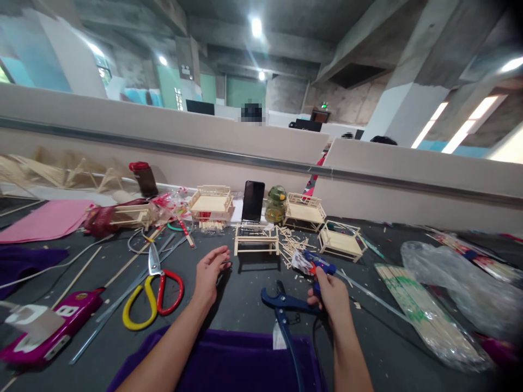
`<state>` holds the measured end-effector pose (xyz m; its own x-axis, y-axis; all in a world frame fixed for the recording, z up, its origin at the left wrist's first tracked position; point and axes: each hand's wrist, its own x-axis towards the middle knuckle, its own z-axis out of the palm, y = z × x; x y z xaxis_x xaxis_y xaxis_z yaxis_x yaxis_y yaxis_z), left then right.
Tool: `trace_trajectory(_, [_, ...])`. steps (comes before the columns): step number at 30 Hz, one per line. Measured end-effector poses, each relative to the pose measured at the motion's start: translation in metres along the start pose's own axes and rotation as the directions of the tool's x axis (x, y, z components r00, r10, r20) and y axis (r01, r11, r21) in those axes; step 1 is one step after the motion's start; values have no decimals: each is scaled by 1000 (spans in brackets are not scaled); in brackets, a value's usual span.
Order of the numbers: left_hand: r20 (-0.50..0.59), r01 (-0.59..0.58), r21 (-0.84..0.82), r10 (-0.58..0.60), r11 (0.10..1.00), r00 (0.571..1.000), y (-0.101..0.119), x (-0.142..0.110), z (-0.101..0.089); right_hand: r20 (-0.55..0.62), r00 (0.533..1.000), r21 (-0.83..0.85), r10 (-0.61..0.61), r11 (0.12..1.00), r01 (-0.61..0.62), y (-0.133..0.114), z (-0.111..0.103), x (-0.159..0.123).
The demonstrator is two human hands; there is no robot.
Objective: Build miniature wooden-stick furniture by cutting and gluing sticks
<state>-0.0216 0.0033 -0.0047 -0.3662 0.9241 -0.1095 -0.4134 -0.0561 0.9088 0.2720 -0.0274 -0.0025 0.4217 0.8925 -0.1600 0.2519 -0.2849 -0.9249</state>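
My right hand (333, 296) is wrapped round the handle of a blue hot glue gun (326, 265), whose nozzle points left over loose stick pieces (292, 245). My left hand (210, 272) has its fingers loosely bent and apart, and nothing shows in it. Just beyond the two hands stands a small frame of wooden sticks (256, 241). Blue pipe cutters (281, 305) lie below the glue gun, their jaws apart. To the left of my left hand are scissors (154, 294) with one yellow and one red handle.
Small stick-built furniture models (210, 202) stand at the back beside a phone (253, 200) and a green bottle (277, 204). A bag of wooden sticks (429, 310) lies right. At left is a magenta power strip (77, 310). Purple cloth (237, 359) covers the near edge.
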Motion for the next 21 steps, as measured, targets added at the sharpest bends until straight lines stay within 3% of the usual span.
trace_trajectory(5, [-3,4,-9,-4,1000,1000,0,0,0,9,998,-439,-67,896,65,-5,-6,-2])
trace_trajectory(12, [-8,13,-27,-14,1000,1000,3,-1,2,-134,963,-642,-233,761,95,-22,-12,-16])
trace_trajectory(16, [-6,14,-33,-15,999,1000,8,0,2,-128,919,-607,-372,762,224,-47,-14,-16])
trace_trajectory(21, [-11,62,25,-62,998,998,21,23,8,-5,861,-205,-509,843,498,-86,18,19])
